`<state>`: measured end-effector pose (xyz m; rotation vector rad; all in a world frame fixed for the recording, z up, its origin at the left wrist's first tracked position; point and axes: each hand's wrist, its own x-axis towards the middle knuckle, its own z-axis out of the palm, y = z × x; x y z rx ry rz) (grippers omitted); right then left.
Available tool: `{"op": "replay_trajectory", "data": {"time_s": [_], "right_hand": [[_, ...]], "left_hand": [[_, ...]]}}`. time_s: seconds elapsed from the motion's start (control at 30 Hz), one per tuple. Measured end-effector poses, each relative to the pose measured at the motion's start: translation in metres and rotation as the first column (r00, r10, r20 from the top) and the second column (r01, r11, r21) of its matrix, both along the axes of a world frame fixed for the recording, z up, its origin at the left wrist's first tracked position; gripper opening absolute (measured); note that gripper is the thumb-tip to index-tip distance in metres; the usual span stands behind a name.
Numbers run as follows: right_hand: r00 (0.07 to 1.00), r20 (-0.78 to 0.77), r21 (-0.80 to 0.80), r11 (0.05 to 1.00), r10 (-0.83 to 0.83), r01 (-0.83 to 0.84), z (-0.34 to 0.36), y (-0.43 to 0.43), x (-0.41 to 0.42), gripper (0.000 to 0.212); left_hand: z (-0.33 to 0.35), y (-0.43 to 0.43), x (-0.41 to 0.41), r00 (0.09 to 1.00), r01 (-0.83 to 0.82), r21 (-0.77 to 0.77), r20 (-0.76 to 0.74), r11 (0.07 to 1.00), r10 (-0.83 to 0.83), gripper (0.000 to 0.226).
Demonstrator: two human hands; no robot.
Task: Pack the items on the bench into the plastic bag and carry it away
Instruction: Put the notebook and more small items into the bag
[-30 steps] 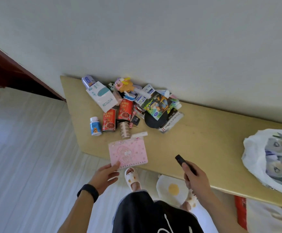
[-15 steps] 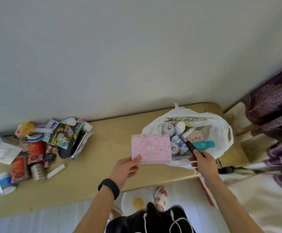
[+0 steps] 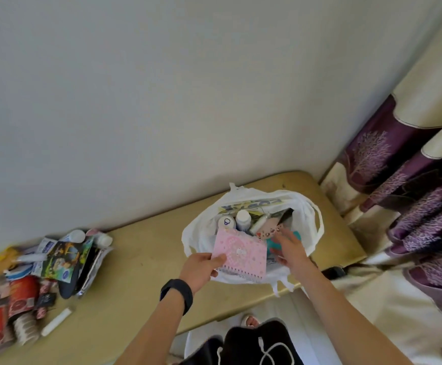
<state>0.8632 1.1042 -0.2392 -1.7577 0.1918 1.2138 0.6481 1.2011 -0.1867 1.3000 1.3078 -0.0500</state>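
Left hand (image 3: 201, 266) pinches the pink notebook (image 3: 241, 255) over the plastic bag (image 3: 309, 214) at centre frame; right hand (image 3: 291, 248), fingers spread, reaches inside. Packing continues; the next move is probably to drop it in, then fetch the lower-left pile (image 3: 30, 280).

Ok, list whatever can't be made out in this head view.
Head view:
- The red cans: blurred, one cut off by the left frame edge.
- Part of what the plastic bag holds: hidden under the pink spiral notebook that the left hand pinches.
- The teal bottle: mostly covered by the right hand.
- That hand's palm: turned down, blurred; any grip cannot be told.
- The white bottle: label too small to read.
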Motion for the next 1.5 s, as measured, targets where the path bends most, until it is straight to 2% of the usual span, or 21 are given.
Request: {"op": "replay_trajectory", "data": {"time_s": [0.07,0.17,0.2,0.27,0.33,0.4,0.47,0.53,0.6,0.67,0.73,0.8,0.87,0.93,1.0,1.07,1.13,1.2,1.3,1.4,1.5], "right_hand": [[0.992,-0.077,0.042,0.994,0.101,-0.098,0.006,-0.009,-0.012,0.025],[0.974,-0.149,0.125,0.981,0.169,-0.151,0.002,-0.031,-0.028,0.033],[0.979,-0.140,0.117,0.984,0.149,-0.133,-0.002,-0.040,-0.030,0.034],[0.993,-0.112,0.068,0.997,0.046,-0.039,-0.011,-0.052,-0.030,0.034],[0.996,-0.061,0.031,0.998,-0.059,0.061,-0.013,-0.056,-0.024,0.029],[0.994,0.038,-0.012,0.995,-0.100,0.101,-0.008,-0.054,-0.011,0.024],[0.987,0.162,-0.083,0.996,-0.005,0.018,-0.010,-0.047,0.006,0.026],[0.915,0.304,-0.212,0.955,0.267,-0.208,-0.011,-0.037,0.021,0.034],[0.791,0.373,-0.262,0.873,0.485,-0.412,-0.011,-0.025,0.031,0.046],[0.743,0.396,-0.219,0.841,0.539,-0.494,-0.013,-0.012,0.039,0.055],[0.766,0.377,-0.189,0.852,0.521,-0.487,-0.017,-0.003,0.043,0.066],[0.710,0.398,-0.252,0.813,0.581,-0.524,-0.022,-0.002,0.043,0.077],[0.541,0.438,-0.364,0.692,0.718,-0.623,-0.034,-0.009,0.037,0.076],[0.344,0.404,-0.486,0.518,0.848,-0.704,-0.045,-0.015,0.028,0.068],[0.271,0.369,-0.548,0.443,0.889,-0.710,-0.057,-0.021,0.020,0.059],[0.237,0.404,-0.560,0.443,0.884,-0.700,-0.055,-0.024,0.009,0.052],[0.260,0.498,-0.515,0.524,0.827,-0.679,-0.037,-0.026,-0.009,0.046],[0.298,0.628,-0.424,0.637,0.719,-0.644,-0.013,-0.028,-0.032,0.040],[0.237,0.777,-0.306,0.679,0.583,-0.668,0.017,-0.034,-0.072,0.032],[0.187,0.832,-0.208,0.607,0.522,-0.767,0.029,-0.031,-0.116,0.033],[0.071,0.845,-0.213,0.455,0.531,-0.865,0.027,-0.016,-0.166,0.035]], "left_hand": [[0.000,-0.002,0.008,1.000,0.017,-0.022,-0.021,1.000,-0.018,0.021],[0.000,-0.007,0.021,1.000,-0.019,-0.103,-0.005,0.995,0.018,0.023],[-0.001,-0.010,0.025,0.999,0.018,-0.069,-0.025,0.997,-0.020,0.027],[-0.009,-0.017,0.031,0.963,0.245,0.141,-0.149,0.959,-0.224,0.040],[-0.019,-0.028,0.033,0.871,0.471,0.384,-0.341,0.794,-0.352,0.045],[-0.029,-0.034,0.030,0.749,0.658,0.491,-0.508,0.571,-0.427,0.055],[-0.040,-0.038,0.028,0.550,0.835,0.406,-0.629,0.371,-0.550,0.066],[-0.046,-0.040,0.026,0.395,0.919,0.294,-0.697,0.264,-0.598,0.069],[-0.049,-0.040,0.026,0.310,0.951,0.238,-0.737,0.199,-0.600,0.057],[-0.051,-0.040,0.027,0.270,0.963,0.214,-0.750,0.166,-0.604,0.045],[-0.054,-0.040,0.027,0.288,0.957,0.235,-0.740,0.168,-0.608,0.041],[-0.054,-0.041,0.025,0.314,0.949,0.257,-0.723,0.182,-0.616,0.039],[-0.054,-0.040,0.021,0.343,0.939,0.257,-0.692,0.227,-0.636,0.040],[-0.053,-0.037,0.018,0.353,0.936,0.240,-0.667,0.259,-0.656,0.043],[-0.054,-0.035,0.015,0.374,0.927,0.241,-0.650,0.288,-0.661,0.049],[-0.056,-0.036,0.010,0.429,0.903,0.270,-0.633,0.335,-0.645,0.058],[-0.054,-0.036,0.004,0.495,0.868,0.332,-0.609,0.368,-0.619,0.065],[-0.047,-0.037,-0.005,0.628,0.778,0.447,-0.541,0.442,-0.559,0.068],[-0.036,-0.035,-0.037,0.830,0.556,0.596,-0.435,0.579,-0.349,0.068],[-0.033,-0.032,-0.091,0.923,0.335,0.618,-0.367,0.711,-0.115,0.066],[-0.043,-0.032,-0.161,0.913,0.183,0.531,-0.404,0.828,0.058,0.066]]}}
